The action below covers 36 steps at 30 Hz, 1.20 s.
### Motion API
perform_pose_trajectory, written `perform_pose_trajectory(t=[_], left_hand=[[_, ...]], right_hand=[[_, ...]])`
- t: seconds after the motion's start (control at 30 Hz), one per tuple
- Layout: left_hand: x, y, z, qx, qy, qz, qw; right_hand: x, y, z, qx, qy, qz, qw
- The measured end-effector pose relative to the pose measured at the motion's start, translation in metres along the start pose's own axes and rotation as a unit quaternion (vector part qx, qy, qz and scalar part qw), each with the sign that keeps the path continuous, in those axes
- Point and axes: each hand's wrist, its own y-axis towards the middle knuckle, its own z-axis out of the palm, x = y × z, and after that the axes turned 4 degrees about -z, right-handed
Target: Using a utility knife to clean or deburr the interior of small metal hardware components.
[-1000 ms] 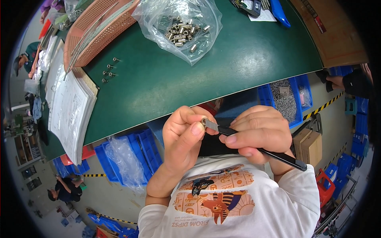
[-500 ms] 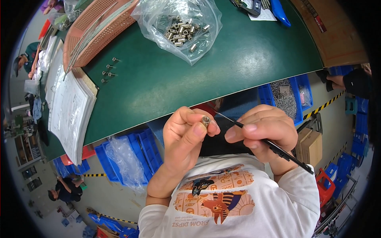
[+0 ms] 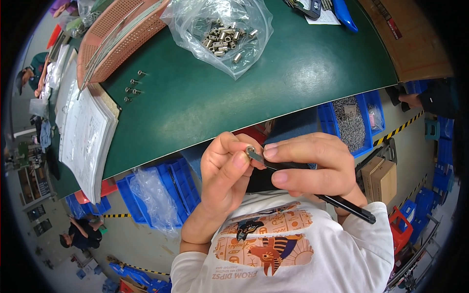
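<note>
My left hand [image 3: 224, 171] pinches a small silver metal sleeve [image 3: 250, 149] between thumb and fingertips, its round open end facing up. In my right hand [image 3: 317, 163] is a slim black craft knife [image 3: 349, 209], its handle running back toward the right sleeve of my shirt. The flat grey blade meets the sleeve's open end; how deep it reaches inside cannot be seen. Both hands are close together in front of my chest, just off the table's near edge. Similar metal sleeves [image 3: 222, 41] lie in a clear plastic bag [image 3: 249, 58] on the green table [image 3: 293, 73].
Several small metal pieces [image 3: 133, 88] stand at the table's left. Behind them is a pink perforated basket [image 3: 105, 61] with thin rods, beside a stack of papers [image 3: 88, 141]. Blue bins [image 3: 161, 195] sit below the edge, and a cardboard box [image 3: 415, 44] stands at right.
My right hand has moved left and turned the knife, bringing its blade from apart to the sleeve's open end. The left hand keeps its pinch almost unmoved.
</note>
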Motion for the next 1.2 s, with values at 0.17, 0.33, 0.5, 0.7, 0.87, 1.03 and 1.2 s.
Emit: perform_pose_trajectory(t=[0.17, 0.33, 0.5, 0.7, 0.87, 1.03, 1.2], left_hand=[[0.000, -0.001, 0.001, -0.002, -0.002, 0.002, 1.000], [0.000, -0.002, 0.000, -0.003, 0.004, 0.000, 1.000], [-0.001, -0.001, 0.002, 0.001, 0.007, -0.004, 1.000], [0.000, -0.001, 0.000, 0.001, 0.009, -0.004, 1.000], [-0.001, -0.001, 0.002, -0.006, 0.004, -0.008, 1.000], [0.000, 0.000, 0.000, 0.001, 0.004, -0.007, 1.000], [-0.001, 0.001, 0.000, -0.004, 0.013, -0.009, 1.000]], right_hand=[[-0.001, -0.003, 0.005, -0.017, -0.034, -0.043, 0.998], [0.007, -0.003, -0.002, 0.045, -0.017, 0.015, 0.999], [0.003, -0.003, 0.002, 0.022, -0.028, -0.013, 0.999], [0.003, -0.002, 0.006, -0.006, -0.044, -0.044, 0.998], [0.003, -0.004, 0.006, -0.006, -0.053, -0.048, 0.997], [0.002, -0.003, 0.007, -0.014, -0.045, -0.047, 0.998], [0.002, -0.003, 0.007, -0.012, -0.043, -0.046, 0.998]])
